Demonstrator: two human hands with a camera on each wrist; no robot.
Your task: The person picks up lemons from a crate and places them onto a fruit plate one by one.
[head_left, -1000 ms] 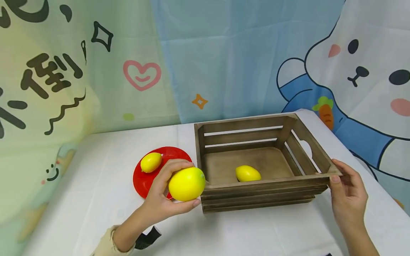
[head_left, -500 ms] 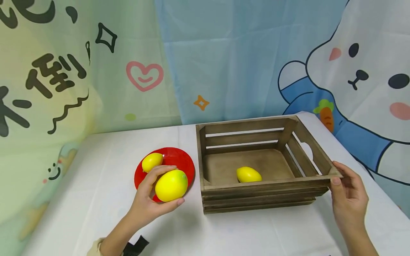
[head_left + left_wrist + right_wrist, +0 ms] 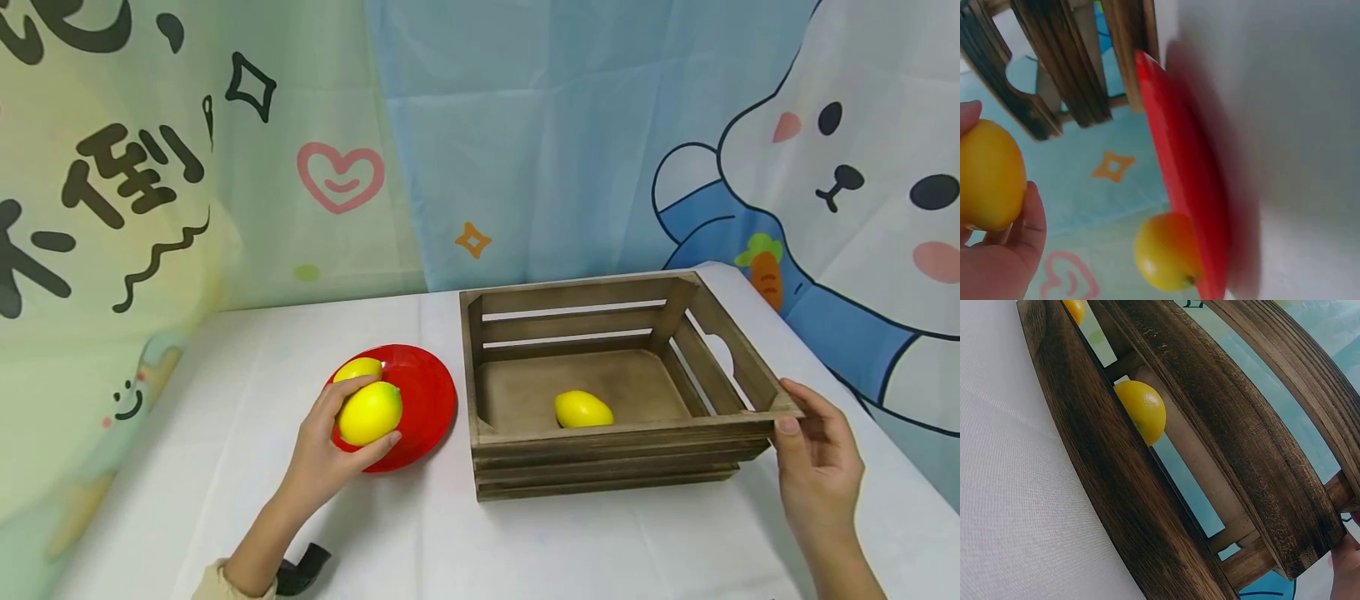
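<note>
My left hand grips a yellow lemon between thumb and fingers, over the red plate. Behind it a second lemon lies on the plate, partly covered by the hand. The left wrist view shows a gap between the held lemon and the plate. At the right, my right hand holds the near right corner of a brown slatted wooden crate, thumb in front. Inside the crate lies another lemon, visible through the slats in the right wrist view.
A white cloth covers the table. Behind it hangs a printed curtain with cartoon figures. The crate's left wall stands just right of the plate. A dark strap piece shows by the left wrist.
My left hand has carried the lemon leftward from beside the crate's near left corner to over the red plate. The right hand stays on the crate, which has not moved.
</note>
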